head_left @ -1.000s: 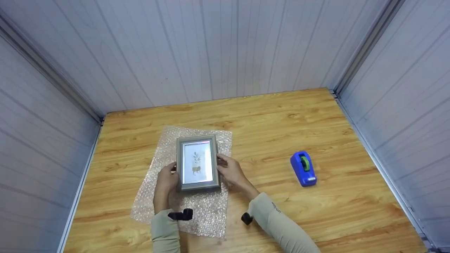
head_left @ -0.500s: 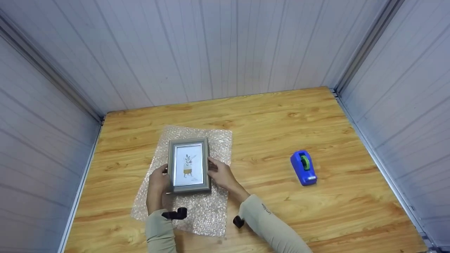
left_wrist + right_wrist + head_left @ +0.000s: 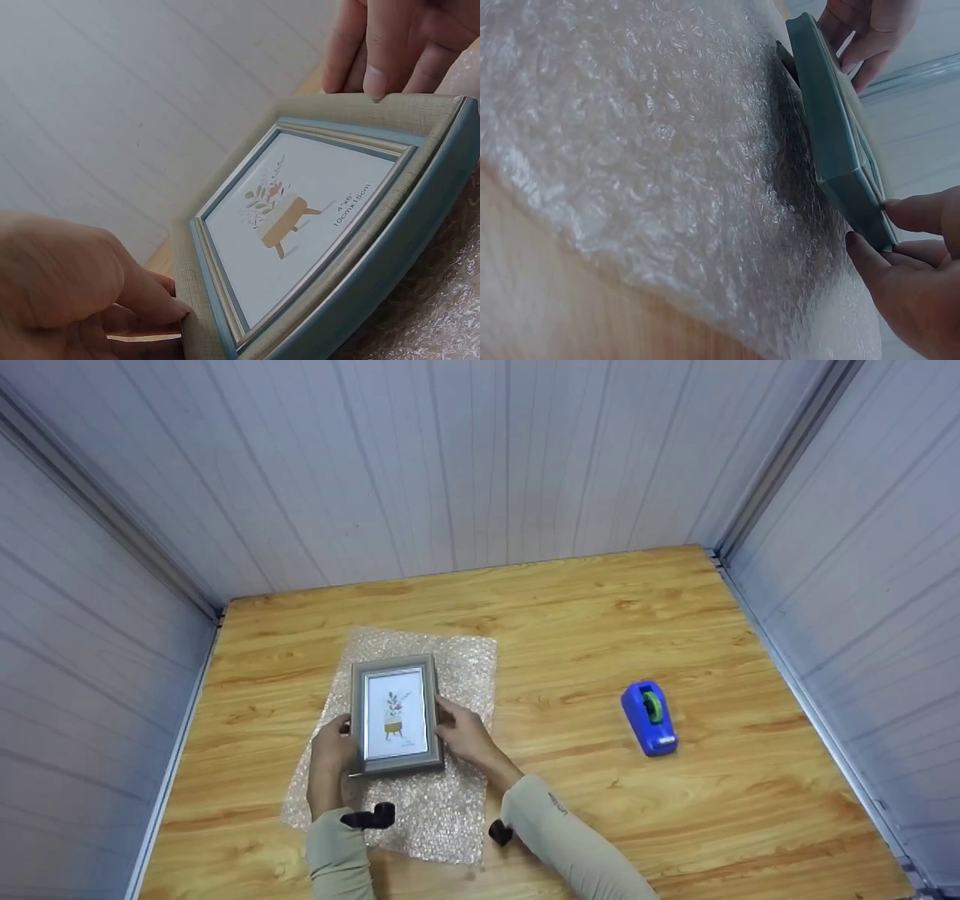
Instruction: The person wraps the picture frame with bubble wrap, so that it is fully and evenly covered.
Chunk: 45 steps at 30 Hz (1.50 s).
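A picture frame, beige with blue edges and a plant print inside, is held face up by both hands over a sheet of bubble wrap. My left hand grips its left side, thumb on the front rim. On the opposite side, my right hand pinches the edge between thumb and fingers. In the right wrist view the frame's blue side tilts above the wrap, with a dark shadow below. A thin flap sticks out from its back there. The fingertips under the frame are partly hidden.
A blue tape dispenser with a green core stands to the right on the wooden table. Pale panel walls close off the back and both sides. A black wrist camera mount sits on the left sleeve.
Both hands have carried the picture frame leftward and slightly toward the person over the bubble wrap. The glare on its glass has gone, and the wrap and dispenser have stayed in place.
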Available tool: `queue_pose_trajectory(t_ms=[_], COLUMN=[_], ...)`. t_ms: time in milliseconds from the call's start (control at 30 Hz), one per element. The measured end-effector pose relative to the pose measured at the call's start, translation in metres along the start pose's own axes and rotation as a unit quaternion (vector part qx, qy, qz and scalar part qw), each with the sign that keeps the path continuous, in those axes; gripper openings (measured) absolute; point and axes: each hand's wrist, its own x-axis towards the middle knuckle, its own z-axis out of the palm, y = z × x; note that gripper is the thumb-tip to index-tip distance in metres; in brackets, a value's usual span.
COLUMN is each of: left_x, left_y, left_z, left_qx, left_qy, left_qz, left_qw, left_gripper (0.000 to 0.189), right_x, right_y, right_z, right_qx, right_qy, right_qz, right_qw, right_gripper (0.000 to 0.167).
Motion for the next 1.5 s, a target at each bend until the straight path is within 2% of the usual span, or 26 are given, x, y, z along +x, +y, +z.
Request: queue_pose_trajectory(t_ms=[200,567,800,1067,1267,1500], left_x=[-0.0013,-0.0027,-0.0040,-0.0033,-0.0028,-0.0012], left_y=[-0.0008,0.0013,0.0009,-0.0030,-0.0045,-0.0046], left_z=[0.0004,0.0030,0.0030,0.0067,0.0093,0.0097], left_qx=[-0.009,-0.003,0.003,-0.003,-0.002,0.001], left_qy=[-0.001,0.007,0.007,-0.005,-0.009,-0.009], left_qz=[-0.008,0.001,0.004,-0.001,-0.011,-0.014], left_qw=[0.9999,1.0000,1.0000,1.0000,0.9999,0.9999], left_gripper=[0.049,0.049,0.049,0.047,0.045,0.044], right_x=[0.0028,0.0064,0.0082,0.0072,0.0067,0.0086], right_y=[-0.0004,0.0006,0.0021,0.0032,0.0064,0.0073], right_z=[0.0004,-0.0002,-0.0016,-0.0024,-0.0014,-0.0019], right_qx=[-0.004,0.006,-0.021,-0.001,-0.027,-0.022], right_qy=[0.004,0.012,0.009,0.000,0.004,0.006], right_qz=[0.005,0.037,0.023,0.023,0.017,0.024], right_qw=[1.0000,0.9992,0.9995,0.9997,0.9995,0.9995], right_gripper=[0.055,0.055,0.058,0.054,0.053,0.052])
